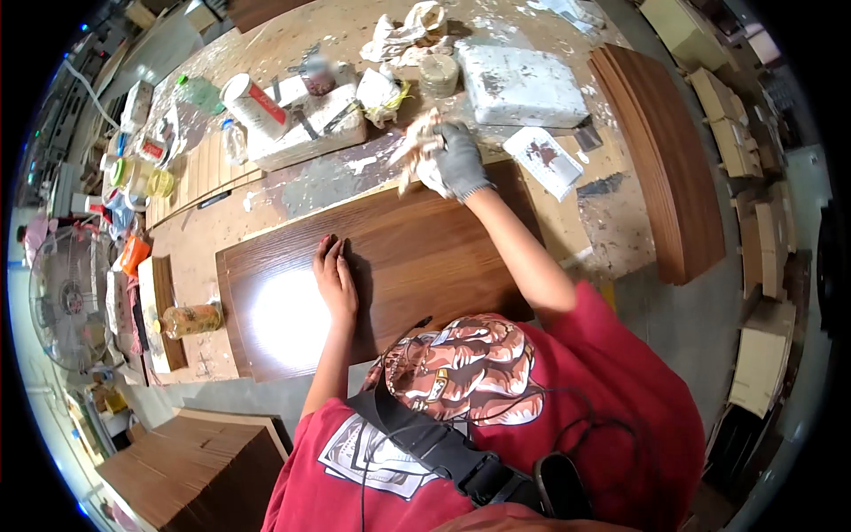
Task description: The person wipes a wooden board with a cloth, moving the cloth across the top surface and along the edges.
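My left hand (333,277) lies flat, released, on the brown panel (390,266); my gloved right hand (456,160) clenches what looks like a stained rag (417,146). Sloppy wiping could smear the finish.

One glossy brown wooden panel (390,266), one white foam block (523,84), one amber glass jar (189,320) and two hands, one grey-gloved (461,160) and one bare (334,279), are counted.

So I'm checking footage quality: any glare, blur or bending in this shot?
Head view: a white glare patch washes out the brown panel beside the bare left hand; the gloved right hand and the rag it grips are motion-blurred; bench edges curve toward the dark fisheye rim.
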`<state>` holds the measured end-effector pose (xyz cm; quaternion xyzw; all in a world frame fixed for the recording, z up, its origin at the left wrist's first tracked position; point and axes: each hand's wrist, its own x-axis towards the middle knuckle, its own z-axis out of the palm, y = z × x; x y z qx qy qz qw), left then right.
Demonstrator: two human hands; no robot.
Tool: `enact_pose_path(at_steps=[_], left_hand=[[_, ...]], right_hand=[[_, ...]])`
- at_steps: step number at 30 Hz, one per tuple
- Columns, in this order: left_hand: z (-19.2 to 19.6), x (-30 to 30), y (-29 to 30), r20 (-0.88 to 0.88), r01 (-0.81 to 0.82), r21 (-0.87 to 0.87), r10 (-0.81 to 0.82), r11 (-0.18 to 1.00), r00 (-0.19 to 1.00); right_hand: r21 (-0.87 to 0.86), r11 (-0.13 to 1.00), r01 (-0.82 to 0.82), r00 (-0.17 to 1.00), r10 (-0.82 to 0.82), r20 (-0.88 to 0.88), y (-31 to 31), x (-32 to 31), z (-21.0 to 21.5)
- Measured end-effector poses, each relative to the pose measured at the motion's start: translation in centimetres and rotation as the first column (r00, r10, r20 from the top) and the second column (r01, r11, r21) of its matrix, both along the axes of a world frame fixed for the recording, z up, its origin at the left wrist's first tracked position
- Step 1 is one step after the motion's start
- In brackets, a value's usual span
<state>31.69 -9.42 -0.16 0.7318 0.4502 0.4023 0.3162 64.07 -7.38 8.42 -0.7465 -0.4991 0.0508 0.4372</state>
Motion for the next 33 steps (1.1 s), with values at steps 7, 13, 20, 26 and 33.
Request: enact_pose_path(at_steps=[7, 13, 20, 26, 33], left_hand=[[3.2, 6.7, -1.9, -0.301, 0.381, 0.086, -0.340, 0.921, 0.891], [2.3, 9.6, -4.3, -0.539, 0.493, 0.109, -0.366, 0.863, 0.759], [4.2, 9.3, -4.9, -0.545, 0.463, 0.137, -0.324, 0.875, 0.773], [3.7, 13.0, -4.9, -0.535, 0.485, 0.216, -0.313, 0.847, 0.784], [3.2, 10.1, -5.7, -0.564, 0.429, 0.193, -0.259, 0.882, 0.784]], right_hand=[[-0.455, 0.857, 0.240, 0.826, 0.066, 0.560, -17.9, -4.7, -4.4], [-0.522, 0.786, 0.332, 0.847, -0.005, 0.531, -13.2, -0.6, -6.8], [-0.383, 0.887, 0.257, 0.955, -0.174, 0.239, -9.8, 10.9, -8.7], [0.132, 0.941, 0.312, 0.052, 0.122, -0.991, -14.5, 22.8, -16.8], [0.568, 0.672, -0.475, 0.784, 0.617, -0.075, -14.9, 16.3, -19.2]])
